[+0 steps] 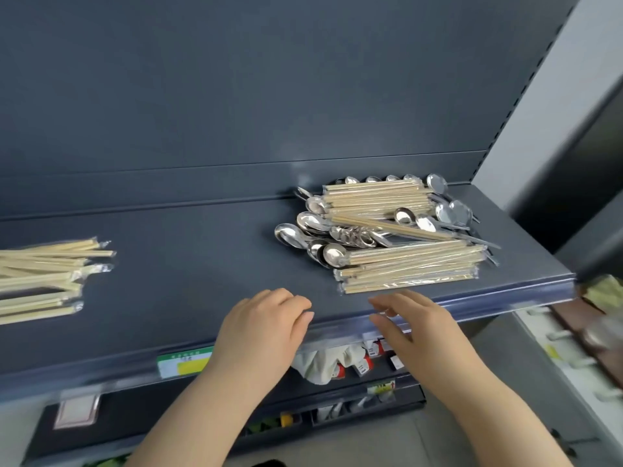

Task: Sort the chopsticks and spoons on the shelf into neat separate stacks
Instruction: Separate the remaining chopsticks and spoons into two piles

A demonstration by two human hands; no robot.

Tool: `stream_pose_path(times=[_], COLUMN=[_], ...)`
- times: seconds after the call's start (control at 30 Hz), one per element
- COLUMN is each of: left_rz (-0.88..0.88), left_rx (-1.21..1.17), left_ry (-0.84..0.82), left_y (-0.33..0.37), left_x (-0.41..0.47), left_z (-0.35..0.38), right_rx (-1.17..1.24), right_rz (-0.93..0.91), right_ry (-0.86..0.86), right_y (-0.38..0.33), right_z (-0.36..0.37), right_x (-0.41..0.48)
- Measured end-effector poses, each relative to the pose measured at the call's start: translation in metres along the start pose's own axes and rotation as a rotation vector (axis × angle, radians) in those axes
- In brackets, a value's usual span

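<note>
Where the left hand is sitting: right at the front edge of the dark shelf, fingers loosely curling downward and gripping nothing. Whether the fingertips are touching the surface is impossible to tell.
Right hand: it is reaching across the shelf's front lip, fingers relaxed and pointing left, and it is holding nothing either.
Gap between hands: they are sitting near each other, not touching.
Nearest pack: a stack of wrapped chopstick packs is lying just beyond the right hand, lengthwise along the shelf front.
Spoons: shiny steel ones are lying in a jumble behind and to the left of that stack, bowls mostly pointing left, some overlapping one another.
Rear packs: more wrapped chopsticks are resting on top of spoons towards the back, with further spoon bowls peeking out behind and to their right.
Loose pair: one wrapped pair is lying slantwise across the spoons in the middle of the pile.
Left pile: wrapped chopsticks alone are lying fanned out at the shelf's left end, well apart from the mixed heap.
Price tag: a green and yellow one is sitting on the front rail, just left of the left wrist.
</note>
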State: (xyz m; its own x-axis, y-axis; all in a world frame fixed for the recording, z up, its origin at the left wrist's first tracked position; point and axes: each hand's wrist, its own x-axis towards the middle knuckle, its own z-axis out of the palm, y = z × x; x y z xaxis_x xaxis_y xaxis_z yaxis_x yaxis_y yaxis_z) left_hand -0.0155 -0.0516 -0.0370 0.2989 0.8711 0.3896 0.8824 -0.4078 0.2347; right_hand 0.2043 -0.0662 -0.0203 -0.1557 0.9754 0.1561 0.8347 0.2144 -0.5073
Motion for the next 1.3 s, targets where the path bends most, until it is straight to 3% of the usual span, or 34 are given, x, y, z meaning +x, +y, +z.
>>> stream_pose_path(times=[0.53, 0.7, 0.83, 0.97, 1.13, 1.3], left_rz=[-0.066, -0.098, -0.158, -0.287, -0.371, -0.389], left_rx=[-0.097, 0.020, 0.129, 0.146, 0.239, 0.261], left_ry=[-0.112, -0.234, -0.322, -0.295, -0.134, -0.111], left_y=[0.008, 0.024, 0.036, 0.042, 0.053, 0.059], left_x=[0.149, 0.181, 0.194, 0.201, 0.198, 0.187], left_z=[0.059, 0.077, 0.090, 0.095, 0.092, 0.089], right_rx=[-0.021, -0.052, -0.156, -0.328, -0.219, -0.185], right_rz=[0.068, 0.096, 0.017, 0.011, -0.018, -0.111], right_ry=[0.059, 0.045, 0.020, -0.193, -0.279, -0.333], right_y=[0.081, 0.107, 0.120, 0.132, 0.147, 0.155], right_z=[-0.018, -0.025, -0.031, -0.028, -0.023, -0.027], right_x=[0.093, 0.111, 0.145, 0.170, 0.180, 0.188])
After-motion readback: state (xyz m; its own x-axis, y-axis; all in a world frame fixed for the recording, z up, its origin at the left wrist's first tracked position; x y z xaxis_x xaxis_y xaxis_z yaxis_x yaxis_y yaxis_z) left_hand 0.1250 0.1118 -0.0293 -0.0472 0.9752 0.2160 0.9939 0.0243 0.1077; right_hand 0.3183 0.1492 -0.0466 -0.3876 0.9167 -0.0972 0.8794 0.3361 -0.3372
